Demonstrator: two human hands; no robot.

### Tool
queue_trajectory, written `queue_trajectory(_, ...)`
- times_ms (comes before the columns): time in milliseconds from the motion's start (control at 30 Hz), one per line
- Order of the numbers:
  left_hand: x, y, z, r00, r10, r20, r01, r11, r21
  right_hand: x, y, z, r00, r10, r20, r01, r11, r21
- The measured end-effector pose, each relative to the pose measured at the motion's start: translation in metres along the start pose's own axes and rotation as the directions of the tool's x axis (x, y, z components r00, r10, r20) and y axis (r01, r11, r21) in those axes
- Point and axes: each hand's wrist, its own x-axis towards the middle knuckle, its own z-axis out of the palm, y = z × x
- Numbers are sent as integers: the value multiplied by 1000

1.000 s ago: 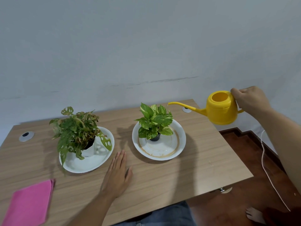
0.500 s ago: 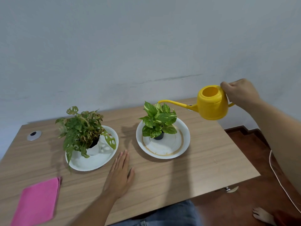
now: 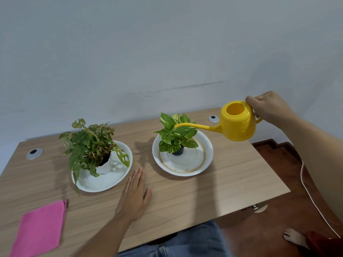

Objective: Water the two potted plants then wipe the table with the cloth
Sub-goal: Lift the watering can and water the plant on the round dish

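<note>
My right hand (image 3: pixel 269 108) grips the handle of a yellow watering can (image 3: pixel 238 121), held in the air over the table's right side. The can's long spout tip reaches over the leaves of the right plant (image 3: pixel 175 135), which stands in a small black pot on a white plate (image 3: pixel 204 151). The left plant (image 3: pixel 89 143), in a white pot, stands on another white plate (image 3: pixel 104 182). My left hand (image 3: pixel 134 193) lies flat on the wooden table (image 3: pixel 232 179) between the two plates. A folded pink cloth (image 3: pixel 39 228) lies at the front left.
Two round metal cable grommets sit in the table top, one at the back left (image 3: pixel 34 153) and one at the back right (image 3: pixel 213 118). A white cable (image 3: pixel 308 193) runs over the brown floor to the right. A bare foot (image 3: pixel 295 238) shows below.
My right hand has carried the watering can left and slightly down, so its spout now reaches over the right plant's leaves. My left hand has stayed flat on the table.
</note>
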Motion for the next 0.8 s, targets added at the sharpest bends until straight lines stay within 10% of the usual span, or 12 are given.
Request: queue_trajectory(800,0,-1,1,1000,14,-19,-14,1000,-20,-9,20,-27,983,122,-136,-126,992,-21)
